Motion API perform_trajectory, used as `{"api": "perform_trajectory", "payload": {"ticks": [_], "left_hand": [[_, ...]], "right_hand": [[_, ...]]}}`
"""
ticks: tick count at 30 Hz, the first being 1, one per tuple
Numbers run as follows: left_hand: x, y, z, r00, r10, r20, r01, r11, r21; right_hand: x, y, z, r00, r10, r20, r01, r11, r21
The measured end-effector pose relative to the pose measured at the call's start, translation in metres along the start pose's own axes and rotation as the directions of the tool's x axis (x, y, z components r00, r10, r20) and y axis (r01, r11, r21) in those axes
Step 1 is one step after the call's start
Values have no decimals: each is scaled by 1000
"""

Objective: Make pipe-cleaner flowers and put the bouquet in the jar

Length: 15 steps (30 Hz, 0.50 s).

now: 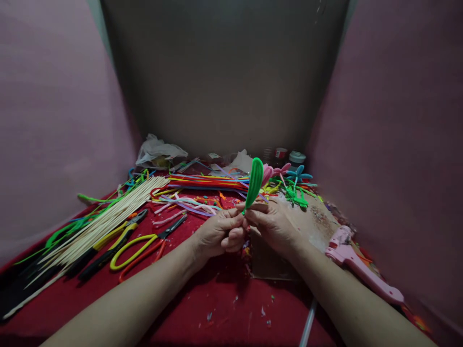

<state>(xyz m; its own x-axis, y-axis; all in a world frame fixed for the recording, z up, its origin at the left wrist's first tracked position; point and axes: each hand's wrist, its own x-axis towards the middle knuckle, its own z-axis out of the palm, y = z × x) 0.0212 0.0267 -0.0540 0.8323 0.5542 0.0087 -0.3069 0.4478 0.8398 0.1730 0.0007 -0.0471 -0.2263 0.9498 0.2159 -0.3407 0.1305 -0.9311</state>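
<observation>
A green leaf shape (255,180), made from fuzzy pipe cleaners laid side by side, stands upright above my fingers. My left hand (219,232) pinches the bottom of it with thumb and curled fingers. Close against it, my right hand (274,224) has its thumb and fingertips closed on the same narrow base. The fingers hide most of the stem end. Behind the leaf, pink pipe-cleaner petals (282,170) and a blue pipe-cleaner flower (297,174) lie by green pipe-cleaner pieces (297,196).
On the left lie wooden skewers (108,219), pliers (119,245) and yellow-and-orange-handled scissors (154,241). Straight pipe cleaners (206,181) are bundled behind my hands. At right are a cardboard sheet (269,262) and a pink glue gun (361,267); a plastic bag (157,150) sits at the back.
</observation>
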Motion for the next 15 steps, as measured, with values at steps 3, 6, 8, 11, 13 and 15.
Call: {"api": "perform_trajectory", "payload": {"ticks": [3,6,8,11,13,15], "left_hand": [[-1,3,1,1000,3,26,-3,1000,18],[0,4,4,999,24,-41,-20,996,88],[1,3,7,989,70,-131,-41,976,212],[4,-1,10,945,205,-257,-48,860,509],[5,-4,11,893,341,-293,-31,698,716],[5,-9,9,830,489,-268,4,475,880]], "right_hand": [[-1,-2,2,999,-38,-27,38,999,20],[0,-1,3,995,-60,-84,61,998,9],[1,0,3,991,-46,-123,46,999,-2],[1,4,2,985,9,-173,-10,1000,-4],[1,5,2,978,11,-207,-13,1000,-11],[2,5,3,973,-1,-231,-6,1000,-28]]}}
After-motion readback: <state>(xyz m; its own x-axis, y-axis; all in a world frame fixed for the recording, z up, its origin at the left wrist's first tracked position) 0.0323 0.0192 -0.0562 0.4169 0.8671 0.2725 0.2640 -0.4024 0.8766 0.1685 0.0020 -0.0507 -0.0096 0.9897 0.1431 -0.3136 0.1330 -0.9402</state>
